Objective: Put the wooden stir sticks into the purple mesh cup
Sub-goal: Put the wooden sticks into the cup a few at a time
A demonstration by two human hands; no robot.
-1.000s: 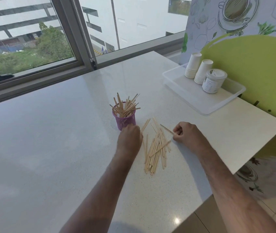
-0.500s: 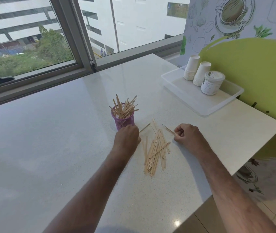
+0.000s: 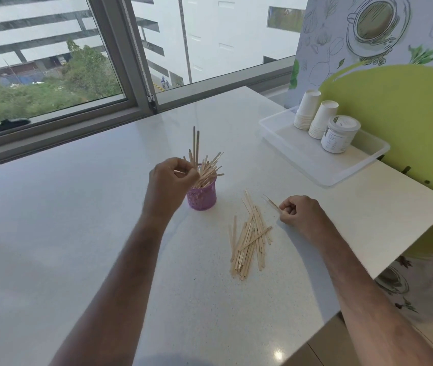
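Note:
A purple mesh cup (image 3: pixel 201 198) stands mid-table, filled with several wooden stir sticks that fan out to the right. My left hand (image 3: pixel 172 180) is raised just left of the cup's rim and pinches two upright stir sticks (image 3: pixel 195 143) over the cup. To the right, a loose pile of stir sticks (image 3: pixel 248 236) lies on the white table (image 3: pixel 78 233). My right hand (image 3: pixel 299 213) rests on the table beside the pile, fingers curled around a single stick (image 3: pixel 270 202) that points up and left.
A clear plastic tray (image 3: pixel 302 159) at the back right holds two stacks of paper cups (image 3: pixel 306 109) and a white lidded tub (image 3: pixel 340 133). A window runs along the far edge. The table's right edge drops off near my right forearm.
My left hand has risen from the table beside the pile to the cup's rim, carrying two sticks upright. My right hand has stayed beside the pile with its stick.

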